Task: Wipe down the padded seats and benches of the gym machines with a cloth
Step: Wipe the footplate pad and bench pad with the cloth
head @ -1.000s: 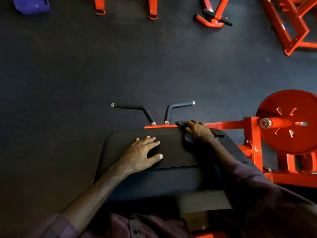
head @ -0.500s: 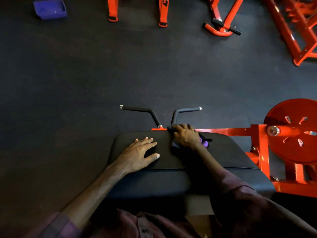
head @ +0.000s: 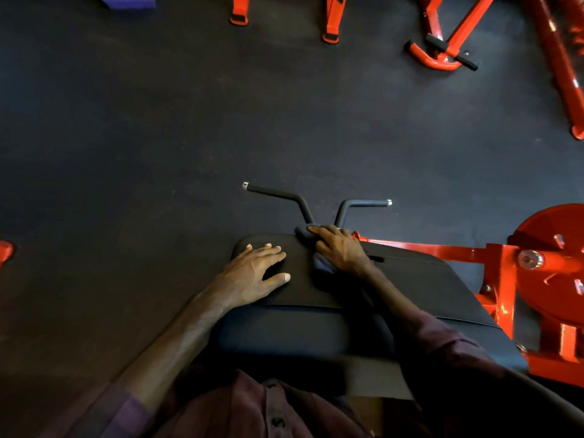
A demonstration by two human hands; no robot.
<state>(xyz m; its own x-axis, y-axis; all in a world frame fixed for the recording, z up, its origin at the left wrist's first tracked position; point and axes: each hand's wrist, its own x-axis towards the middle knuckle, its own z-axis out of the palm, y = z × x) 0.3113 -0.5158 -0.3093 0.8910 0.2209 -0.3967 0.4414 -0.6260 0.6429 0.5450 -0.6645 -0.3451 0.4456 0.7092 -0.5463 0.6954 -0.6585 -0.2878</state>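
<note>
A black padded bench point(head: 410, 289) of an orange machine lies right below me. My left hand point(head: 252, 273) rests flat on the pad's left part, fingers spread. My right hand point(head: 339, 249) presses a dark cloth point(head: 320, 263) onto the pad's far edge, fingers stretched out over the bunched fabric. The cloth's far end point(head: 301, 230) pokes out past the fingertips, by the base of two black handlebars point(head: 316, 203).
An orange frame point(head: 442, 249) and an orange weight disc point(head: 556, 263) stand to the right of the pad. More orange machine legs point(head: 331, 23) and frames point(head: 442, 49) line the far side. A purple box point(head: 129, 1) sits far left on the dark rubber floor point(head: 158, 137).
My right hand has slid the cloth leftward along the pad's far edge, toward the handlebar base. My left hand has stayed flat on the pad.
</note>
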